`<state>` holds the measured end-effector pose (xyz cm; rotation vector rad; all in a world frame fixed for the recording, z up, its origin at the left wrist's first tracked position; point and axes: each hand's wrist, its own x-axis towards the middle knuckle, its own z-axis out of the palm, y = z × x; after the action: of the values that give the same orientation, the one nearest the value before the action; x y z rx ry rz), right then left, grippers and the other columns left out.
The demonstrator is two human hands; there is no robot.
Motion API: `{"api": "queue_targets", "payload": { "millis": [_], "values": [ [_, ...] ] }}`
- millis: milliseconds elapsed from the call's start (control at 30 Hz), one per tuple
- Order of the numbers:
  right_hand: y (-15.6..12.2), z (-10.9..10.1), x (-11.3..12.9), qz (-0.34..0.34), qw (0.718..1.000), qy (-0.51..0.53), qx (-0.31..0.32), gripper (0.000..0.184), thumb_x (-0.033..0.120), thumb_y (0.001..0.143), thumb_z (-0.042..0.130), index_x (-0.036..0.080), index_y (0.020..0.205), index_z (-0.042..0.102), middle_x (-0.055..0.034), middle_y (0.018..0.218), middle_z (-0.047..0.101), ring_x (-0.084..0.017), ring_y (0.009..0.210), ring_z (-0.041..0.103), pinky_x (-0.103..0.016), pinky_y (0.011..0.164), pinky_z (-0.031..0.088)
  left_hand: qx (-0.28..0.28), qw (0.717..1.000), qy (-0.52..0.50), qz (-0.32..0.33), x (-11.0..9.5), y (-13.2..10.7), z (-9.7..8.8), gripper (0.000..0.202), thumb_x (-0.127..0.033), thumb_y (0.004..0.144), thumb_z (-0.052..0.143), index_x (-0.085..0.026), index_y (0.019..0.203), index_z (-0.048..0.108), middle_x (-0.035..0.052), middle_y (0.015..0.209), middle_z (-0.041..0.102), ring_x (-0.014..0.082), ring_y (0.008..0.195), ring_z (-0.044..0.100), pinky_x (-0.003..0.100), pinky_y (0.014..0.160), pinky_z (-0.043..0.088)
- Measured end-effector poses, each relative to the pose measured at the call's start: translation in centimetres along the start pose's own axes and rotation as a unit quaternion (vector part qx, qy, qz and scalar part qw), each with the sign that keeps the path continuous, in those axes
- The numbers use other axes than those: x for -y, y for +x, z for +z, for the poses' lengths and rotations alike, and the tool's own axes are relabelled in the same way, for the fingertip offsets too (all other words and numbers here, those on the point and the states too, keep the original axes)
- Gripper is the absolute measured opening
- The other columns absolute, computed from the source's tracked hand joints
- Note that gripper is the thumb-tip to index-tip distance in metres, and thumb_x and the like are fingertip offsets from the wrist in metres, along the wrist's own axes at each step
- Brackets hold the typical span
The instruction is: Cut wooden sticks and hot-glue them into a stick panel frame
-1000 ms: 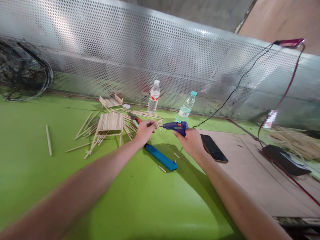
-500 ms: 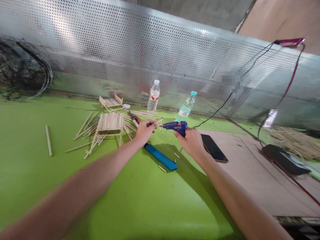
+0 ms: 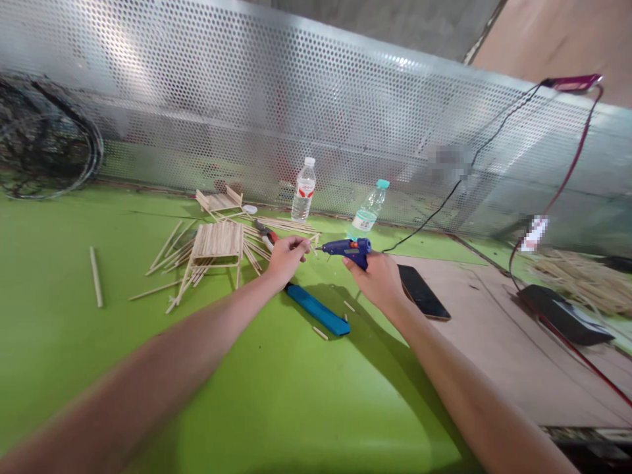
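Note:
My left hand (image 3: 285, 257) is pinched on a short wooden stick (image 3: 312, 242), held above the green table (image 3: 247, 395). My right hand (image 3: 376, 278) grips a blue glue gun (image 3: 345, 249), its nozzle pointing left and almost touching the stick's end. A small stick-built table (image 3: 216, 242) stands just left of my left hand among several loose sticks (image 3: 170, 253). A blue box cutter (image 3: 317, 309) lies on the table below both hands.
Two water bottles (image 3: 303, 189) (image 3: 368, 210) stand by the perforated metal wall (image 3: 296, 112). A dark phone (image 3: 422, 292) lies right of my right hand. Pliers (image 3: 267, 234), another stick frame (image 3: 220, 199), a black box (image 3: 565, 315) with cables and a stick pile (image 3: 582, 276) lie around.
Almost nothing differs: both hands stay where they were, and the glue gun nozzle stays by the stick's end.

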<state>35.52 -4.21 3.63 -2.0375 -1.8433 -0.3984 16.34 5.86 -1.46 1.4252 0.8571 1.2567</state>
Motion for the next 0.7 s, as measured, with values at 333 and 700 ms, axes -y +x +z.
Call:
{"api": "queue_targets", "payload": {
  "millis": [333, 700],
  "values": [
    [-0.01, -0.14, 0.09, 0.02, 1.0, 0.011, 0.013, 0.04, 0.05, 0.09, 0.054, 0.015, 0.081, 0.072, -0.0123, 0.07, 0.07, -0.025, 0.065, 0.063, -0.031, 0.056, 0.033, 0.001, 1.0, 0.002, -0.013, 0.25, 0.22, -0.04, 0.021, -0.035, 0.086, 0.061, -0.017, 0.078, 0.067, 0.0018, 0.075, 0.065, 0.0098, 0.055, 0.056, 0.024, 0.054, 0.04],
    [-0.09, -0.27, 0.46, 0.011, 1.0, 0.016, 0.01, 0.038, 0.05, 0.089, 0.055, 0.018, 0.077, 0.071, -0.0099, 0.065, 0.068, -0.024, 0.061, 0.061, -0.031, 0.054, 0.032, 0.025, 0.999, 0.017, -0.012, -0.32, -0.09, -0.02, 0.022, -0.034, 0.088, 0.058, -0.017, 0.076, 0.065, 0.0022, 0.075, 0.066, 0.0101, 0.056, 0.056, 0.024, 0.055, 0.04]
  ]
}}
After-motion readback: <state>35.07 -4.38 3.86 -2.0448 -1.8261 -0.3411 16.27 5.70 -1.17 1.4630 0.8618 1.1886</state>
